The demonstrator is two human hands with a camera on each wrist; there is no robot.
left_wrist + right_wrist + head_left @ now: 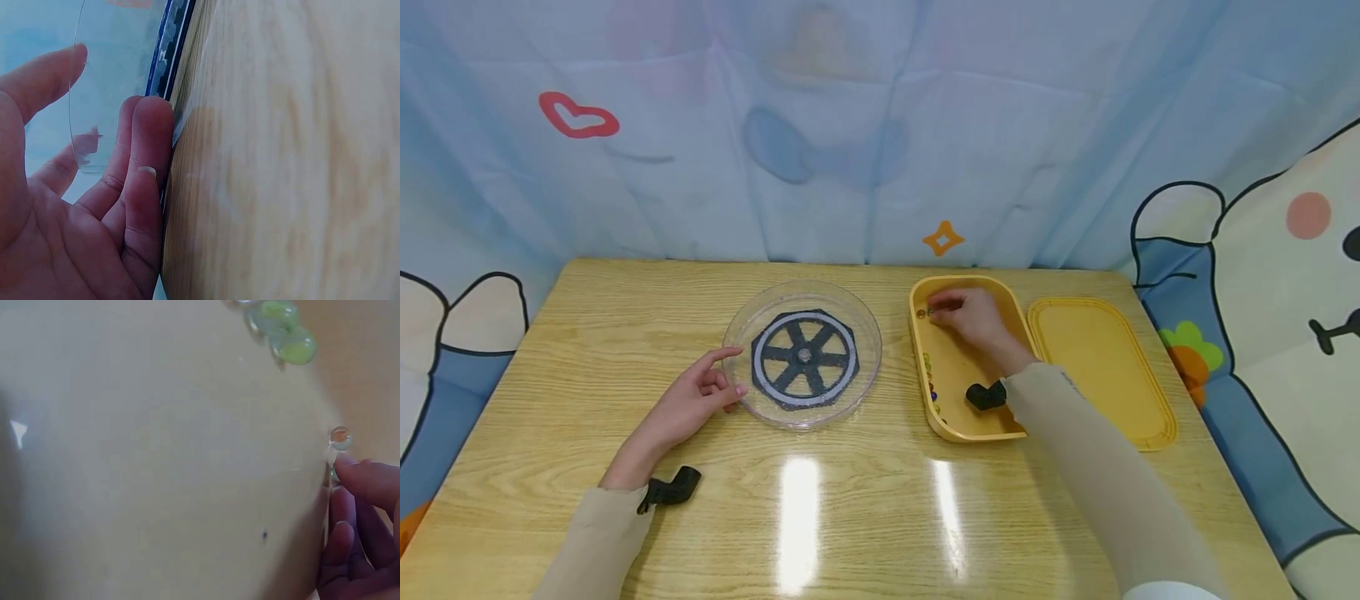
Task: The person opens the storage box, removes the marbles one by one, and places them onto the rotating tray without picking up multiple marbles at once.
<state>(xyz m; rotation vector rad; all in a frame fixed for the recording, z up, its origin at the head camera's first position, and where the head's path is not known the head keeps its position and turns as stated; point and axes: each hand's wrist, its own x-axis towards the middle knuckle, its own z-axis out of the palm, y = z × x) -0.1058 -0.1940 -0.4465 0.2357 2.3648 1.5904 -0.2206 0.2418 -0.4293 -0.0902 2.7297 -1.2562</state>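
A clear round dish (868, 379) sits left of the middle of the table, with a dark six-spoked wheel pattern showing inside its rim. My left hand (696, 396) holds its left edge, thumb and forefinger tips at the rim, the other fingers curled low against the wall. My right hand (972, 317) reaches into a yellow tray (958, 435). Its thumb and fingers pinch a small greenish glass marble (335, 473) by the tray's far left corner, mostly hidden by the thumb. Right beside it lies an orange-tinted clear marble (340, 437).
Several more marbles (927, 367) lie along the tray's left wall. A flat yellow lid (1097, 367) rests to the right of the tray on the wooden table (647, 317). A printed blue curtain (820, 167) hangs behind the table.
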